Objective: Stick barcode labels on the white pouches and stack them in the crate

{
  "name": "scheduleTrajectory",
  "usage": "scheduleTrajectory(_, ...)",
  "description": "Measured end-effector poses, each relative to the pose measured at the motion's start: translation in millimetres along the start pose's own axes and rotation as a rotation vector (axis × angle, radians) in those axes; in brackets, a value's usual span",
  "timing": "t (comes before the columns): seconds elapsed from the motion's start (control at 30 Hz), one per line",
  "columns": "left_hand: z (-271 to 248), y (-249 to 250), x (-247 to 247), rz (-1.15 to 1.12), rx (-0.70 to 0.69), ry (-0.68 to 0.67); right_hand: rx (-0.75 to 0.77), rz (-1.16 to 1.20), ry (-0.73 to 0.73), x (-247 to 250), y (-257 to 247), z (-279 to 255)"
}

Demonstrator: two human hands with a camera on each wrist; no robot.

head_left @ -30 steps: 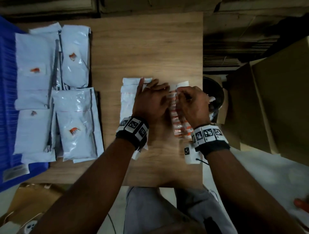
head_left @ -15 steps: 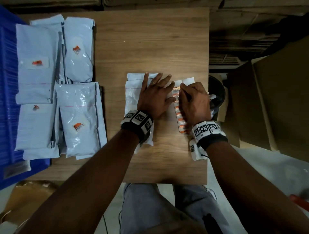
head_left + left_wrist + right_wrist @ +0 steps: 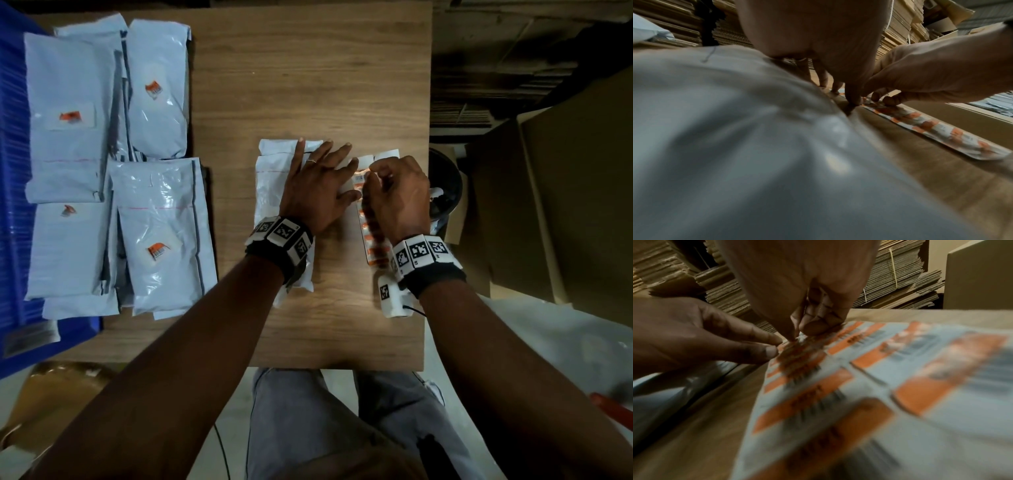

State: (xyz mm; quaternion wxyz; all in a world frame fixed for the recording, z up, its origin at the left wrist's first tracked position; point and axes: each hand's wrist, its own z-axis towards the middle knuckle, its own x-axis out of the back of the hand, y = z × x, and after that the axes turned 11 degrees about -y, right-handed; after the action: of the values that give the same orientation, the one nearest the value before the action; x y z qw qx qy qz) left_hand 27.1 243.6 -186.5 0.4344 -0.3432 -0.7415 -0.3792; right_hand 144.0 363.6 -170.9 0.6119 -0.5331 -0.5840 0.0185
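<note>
Picking at a barcode label [image 3: 795, 344] near the far end of the label sheet [image 3: 371, 240], the right hand [image 3: 397, 197] is curling its fingers in and pinching the label's edge between thumb and fingertip. The left hand [image 3: 320, 186] is lying flat with its fingers spread, palm resting on the white pouch [image 3: 270, 185] in the middle of the wooden table [image 3: 308, 85] while its fingertips are pressing the sheet's left edge down. The sheet is sitting just right of that pouch, with rows of orange and white labels running toward the person. Over on the left, labelled pouches [image 3: 161, 233] are piling up in overlapping stacks, partly over the blue crate [image 3: 13, 205]. A cardboard box [image 3: 565, 188] is standing open off the table's right side.
</note>
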Motion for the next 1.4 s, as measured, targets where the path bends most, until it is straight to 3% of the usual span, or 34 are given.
scheduleTrajectory(0.33,2,-1,-2,0.053,-0.002,-0.018,-0.154,-0.118,-0.048,-3,-14,3)
scheduleTrajectory(0.87,-1,2,3,0.065,-0.002,-0.067,-0.163,-0.224,-0.158,0,-23,7)
scheduleTrajectory(1.4,-1,0,6,0.016,-0.021,-0.08,-0.153,-0.16,-0.224,8,-22,7)
